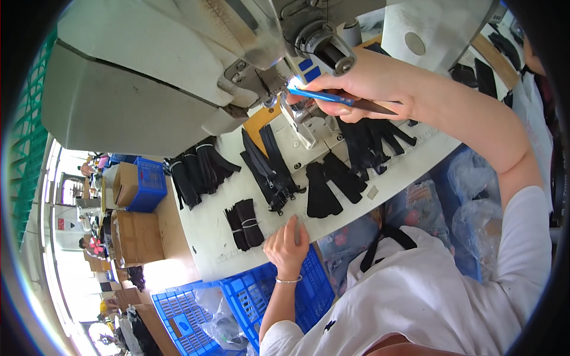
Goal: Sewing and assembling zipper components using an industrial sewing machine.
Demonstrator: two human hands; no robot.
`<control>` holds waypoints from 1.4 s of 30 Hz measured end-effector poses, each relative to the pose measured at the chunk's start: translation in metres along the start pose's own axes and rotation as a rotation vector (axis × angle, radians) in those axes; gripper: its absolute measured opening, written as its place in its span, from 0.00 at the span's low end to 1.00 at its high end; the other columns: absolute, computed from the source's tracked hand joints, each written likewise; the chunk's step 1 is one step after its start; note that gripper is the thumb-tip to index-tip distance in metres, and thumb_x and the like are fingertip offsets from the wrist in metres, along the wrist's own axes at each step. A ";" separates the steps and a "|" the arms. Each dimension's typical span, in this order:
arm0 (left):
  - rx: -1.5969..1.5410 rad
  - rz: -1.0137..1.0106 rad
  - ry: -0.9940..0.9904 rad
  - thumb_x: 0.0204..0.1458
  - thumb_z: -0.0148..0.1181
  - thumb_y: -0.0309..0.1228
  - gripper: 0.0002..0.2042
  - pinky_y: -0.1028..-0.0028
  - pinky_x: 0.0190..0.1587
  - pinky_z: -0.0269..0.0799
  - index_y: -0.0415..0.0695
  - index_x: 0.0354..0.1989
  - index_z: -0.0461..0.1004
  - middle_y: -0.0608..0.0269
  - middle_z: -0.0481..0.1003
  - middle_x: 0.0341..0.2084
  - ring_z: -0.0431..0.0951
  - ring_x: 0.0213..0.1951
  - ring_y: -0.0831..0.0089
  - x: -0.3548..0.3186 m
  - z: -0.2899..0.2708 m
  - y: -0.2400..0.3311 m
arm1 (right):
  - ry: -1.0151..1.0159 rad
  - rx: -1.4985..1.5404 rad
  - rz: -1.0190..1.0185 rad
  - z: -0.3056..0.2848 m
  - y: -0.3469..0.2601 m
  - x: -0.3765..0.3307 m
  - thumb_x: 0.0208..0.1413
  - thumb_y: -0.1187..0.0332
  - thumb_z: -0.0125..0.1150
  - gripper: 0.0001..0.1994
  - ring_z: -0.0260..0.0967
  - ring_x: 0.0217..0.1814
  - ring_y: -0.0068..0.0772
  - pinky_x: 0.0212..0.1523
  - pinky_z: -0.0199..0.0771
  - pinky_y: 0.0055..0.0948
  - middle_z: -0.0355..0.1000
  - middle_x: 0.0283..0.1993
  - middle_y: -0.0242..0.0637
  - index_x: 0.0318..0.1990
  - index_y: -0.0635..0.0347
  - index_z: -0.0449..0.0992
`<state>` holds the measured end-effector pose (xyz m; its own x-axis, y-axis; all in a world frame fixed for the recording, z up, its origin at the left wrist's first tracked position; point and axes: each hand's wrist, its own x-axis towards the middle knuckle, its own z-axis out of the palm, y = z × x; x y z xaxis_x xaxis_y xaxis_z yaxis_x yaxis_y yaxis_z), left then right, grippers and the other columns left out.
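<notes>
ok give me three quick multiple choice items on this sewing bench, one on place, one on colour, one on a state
1. Where does the left hand rest?
A. on the white table's near edge
B. in the blue crate
C. on the cardboard box

2. What colour is the handle of the tool in the right hand?
A. red
B. blue
C. yellow

3. How is the tool held?
A. lying loose on the table
B. gripped, tip toward the sewing machine
C. hanging from a hook

Answers: 1 A, the fingers lie on the table edge; 2 B, the handle shows blue; 3 B, the fingers close around it.
</notes>
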<state>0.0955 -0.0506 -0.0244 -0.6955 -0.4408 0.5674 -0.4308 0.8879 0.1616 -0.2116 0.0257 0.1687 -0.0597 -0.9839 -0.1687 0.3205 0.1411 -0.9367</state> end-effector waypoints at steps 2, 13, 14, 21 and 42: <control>-0.018 -0.013 -0.010 0.41 0.62 0.25 0.09 0.73 0.18 0.59 0.46 0.34 0.78 0.68 0.63 0.09 0.63 0.11 0.72 0.004 0.002 0.000 | 0.020 -0.068 -0.028 0.002 0.002 0.002 0.58 0.69 0.49 0.12 0.56 0.15 0.19 0.17 0.51 0.22 0.66 0.21 0.37 0.39 0.72 0.73; -0.003 -0.003 -0.011 0.44 0.62 0.26 0.09 0.74 0.18 0.60 0.45 0.36 0.78 0.68 0.65 0.11 0.64 0.11 0.75 -0.003 0.002 0.000 | 0.191 -0.164 -0.137 0.003 0.009 0.005 0.60 0.62 0.52 0.14 0.54 0.15 0.16 0.18 0.54 0.19 0.65 0.20 0.30 0.40 0.65 0.75; 0.019 -0.007 -0.010 0.44 0.62 0.26 0.09 0.74 0.18 0.60 0.45 0.36 0.78 0.68 0.65 0.11 0.64 0.11 0.75 -0.003 -0.003 0.003 | 0.069 -0.168 -0.118 0.001 0.009 0.004 0.60 0.62 0.52 0.13 0.53 0.15 0.15 0.17 0.54 0.19 0.65 0.20 0.30 0.40 0.65 0.75; -1.156 -0.457 0.139 0.56 0.53 0.25 0.17 0.81 0.20 0.54 0.42 0.55 0.66 0.71 0.64 0.21 0.57 0.16 0.85 0.141 -0.046 0.078 | 0.158 -0.314 -0.314 0.002 0.044 -0.006 0.61 0.60 0.48 0.16 0.56 0.15 0.13 0.17 0.51 0.16 0.62 0.16 0.25 0.44 0.64 0.73; 0.016 0.338 0.782 0.43 0.68 0.23 0.04 0.82 0.19 0.64 0.42 0.28 0.79 0.61 0.76 0.28 0.72 0.19 0.76 0.196 -0.001 0.065 | 0.727 -0.016 -0.487 -0.097 0.106 -0.183 0.63 0.56 0.49 0.16 0.51 0.14 0.10 0.17 0.50 0.12 0.63 0.20 0.25 0.46 0.59 0.68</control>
<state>-0.0685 -0.0796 0.0982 -0.1938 0.0705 0.9785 -0.2835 0.9508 -0.1247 -0.2585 0.2316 0.0700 -0.7761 -0.6222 0.1025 0.0895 -0.2696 -0.9588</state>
